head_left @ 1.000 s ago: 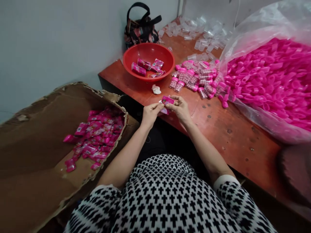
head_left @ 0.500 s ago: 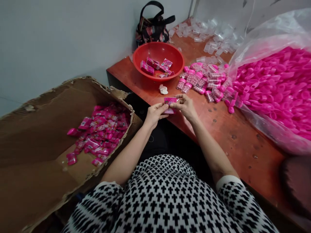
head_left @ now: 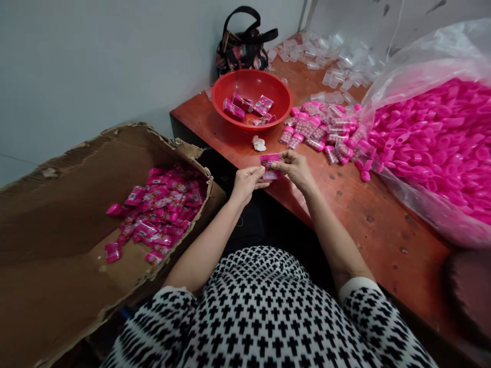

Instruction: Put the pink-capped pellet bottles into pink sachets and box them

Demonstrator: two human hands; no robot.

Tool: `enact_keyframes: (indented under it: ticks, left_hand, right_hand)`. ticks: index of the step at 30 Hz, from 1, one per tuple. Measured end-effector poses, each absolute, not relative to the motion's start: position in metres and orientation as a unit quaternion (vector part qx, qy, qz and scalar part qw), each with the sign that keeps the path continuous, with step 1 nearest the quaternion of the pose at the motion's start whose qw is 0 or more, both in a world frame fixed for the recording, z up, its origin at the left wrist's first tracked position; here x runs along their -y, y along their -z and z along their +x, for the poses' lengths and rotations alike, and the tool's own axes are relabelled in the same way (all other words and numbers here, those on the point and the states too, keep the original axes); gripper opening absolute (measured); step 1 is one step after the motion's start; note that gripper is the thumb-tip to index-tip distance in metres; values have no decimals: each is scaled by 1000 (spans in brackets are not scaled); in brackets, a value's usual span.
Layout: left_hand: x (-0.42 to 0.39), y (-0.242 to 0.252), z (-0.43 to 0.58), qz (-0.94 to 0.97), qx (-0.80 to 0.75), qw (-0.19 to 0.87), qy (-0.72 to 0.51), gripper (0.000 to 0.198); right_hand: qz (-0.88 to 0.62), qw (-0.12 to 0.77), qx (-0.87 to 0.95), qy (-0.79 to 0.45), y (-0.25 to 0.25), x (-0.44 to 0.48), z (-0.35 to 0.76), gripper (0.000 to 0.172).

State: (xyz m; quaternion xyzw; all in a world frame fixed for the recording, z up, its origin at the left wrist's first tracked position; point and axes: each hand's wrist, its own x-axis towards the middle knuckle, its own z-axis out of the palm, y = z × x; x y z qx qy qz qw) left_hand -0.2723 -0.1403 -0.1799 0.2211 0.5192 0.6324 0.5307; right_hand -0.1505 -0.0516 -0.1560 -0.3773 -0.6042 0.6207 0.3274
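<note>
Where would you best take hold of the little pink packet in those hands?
Pinch the pink packet by its opposite side edges, one hand from each side, as the left hand and right hand do now. It is small, flat and thin, so fingertips on its edges probably hold surest.

The scene is lit evenly by soft, diffuse light, and only faint shadows are cast. A mild sheen is seen on the reddish-brown wooden tabletop (head_left: 345, 194), and white glare is thrown off the crinkled clear plastic sack of pink caps (head_left: 422, 56). The inside of the torn brown cardboard box (head_left: 57, 204) is left duller. The small pink printed packet (head_left: 270, 166), pinched by the left hand (head_left: 247, 181) and right hand (head_left: 295, 168), is rendered sharp. Wide-angle bending is noted at the edges, where the dark round shape (head_left: 468, 291) at lower right is blurred.
</note>
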Motion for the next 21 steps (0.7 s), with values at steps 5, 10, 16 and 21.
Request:
enact_keyframes:
  ticks: [5,10,16,21]
  left_hand:
    - [131,177,-267,196,-542,496,-649,29]
    - [127,179,-268,137,-551,460,-683,30]
    - [133,178,-275,88,-531,468,-701,27]
    - [136,172,-263,103,-508,501,-693,30]
  right_hand:
    - [-376,353,612,-599,153,50,-148,24]
    - [-425,370,635,-529,162,44,-151,17]
    - [-508,269,789,-217,172,37,-145,23]
    - [-405,343,714,-456,164,47,-142,43]
